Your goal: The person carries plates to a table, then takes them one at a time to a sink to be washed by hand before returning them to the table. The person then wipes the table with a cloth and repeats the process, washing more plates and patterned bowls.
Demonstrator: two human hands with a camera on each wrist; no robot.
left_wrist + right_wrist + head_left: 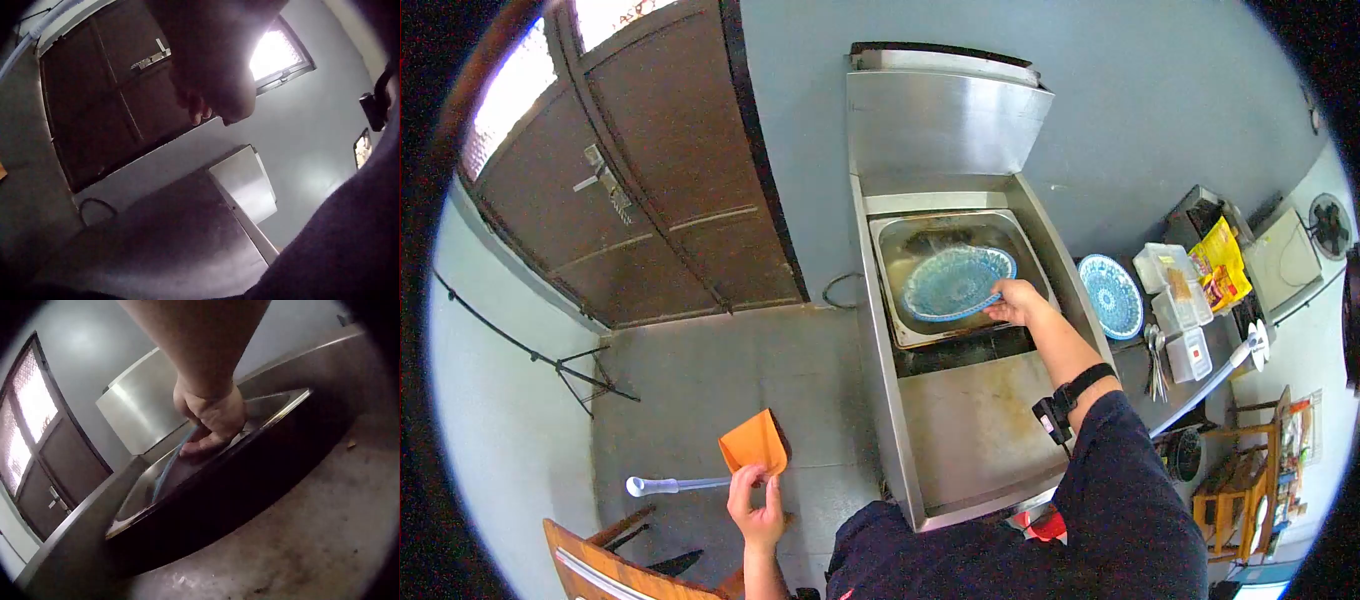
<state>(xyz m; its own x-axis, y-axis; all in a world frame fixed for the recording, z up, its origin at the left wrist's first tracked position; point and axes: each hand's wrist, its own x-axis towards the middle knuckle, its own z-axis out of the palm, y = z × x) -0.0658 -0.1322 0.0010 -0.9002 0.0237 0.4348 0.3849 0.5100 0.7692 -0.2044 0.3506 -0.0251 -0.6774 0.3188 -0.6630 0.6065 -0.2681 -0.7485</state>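
A blue patterned plate (960, 284) is tilted inside a rectangular metal basin (882, 235). My right hand (1017, 302) grips its near right rim, thumb and fingers on the edge. The right wrist view shows the same hand (212, 419) reaching down over the basin's edge, with only a thin strip of the plate's blue rim visible. My left hand (757, 505) hangs to the left of the metal unit, fingers loosely curled and holding nothing. It overlaps a flat orange thing (752, 443) in the head view, but none of that lies at its fingers in the left wrist view.
Another blue patterned plate (1111, 297) lies on the side counter at right, by several spoons (1157, 360), clear plastic containers (1177, 300) and a yellow packet (1220, 262). The unit's raised lid (945, 120) stands behind the basin. A wooden chair (605, 565) is at lower left.
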